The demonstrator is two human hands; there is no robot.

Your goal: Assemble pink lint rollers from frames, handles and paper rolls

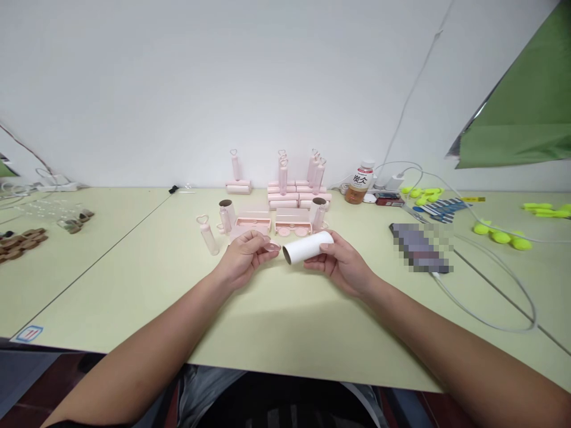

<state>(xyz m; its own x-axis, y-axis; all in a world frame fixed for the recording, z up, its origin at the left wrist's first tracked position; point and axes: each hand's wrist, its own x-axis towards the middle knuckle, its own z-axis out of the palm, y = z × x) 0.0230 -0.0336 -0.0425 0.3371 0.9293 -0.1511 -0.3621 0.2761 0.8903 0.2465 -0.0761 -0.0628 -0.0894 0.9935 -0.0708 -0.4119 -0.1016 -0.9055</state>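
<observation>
My right hand (342,261) grips a white lint roller refill (307,247), its open cardboard core turned toward my left hand. Between the thumb and fingers of my left hand (244,255) is a small pink round end cap (272,246), a little apart from the roll. Just beyond my hands lie two open pink roller cases, a left case (253,223) and a right case (293,227) with round pieces by it. Upright refill rolls stand beside them, one at the left (226,214) and one at the right (318,211). A pink handle (207,235) with a heart-shaped loop stands left of my left hand.
Finished-looking pink lint rollers (282,196) stand in a group near the wall, with a single one (238,186) to their left. Rightward are a drink bottle (359,182), a phone (419,247) on a white cable, blue-grey gloves (441,208) and yellow-green pieces (500,236). Brown pieces (22,242) lie far left.
</observation>
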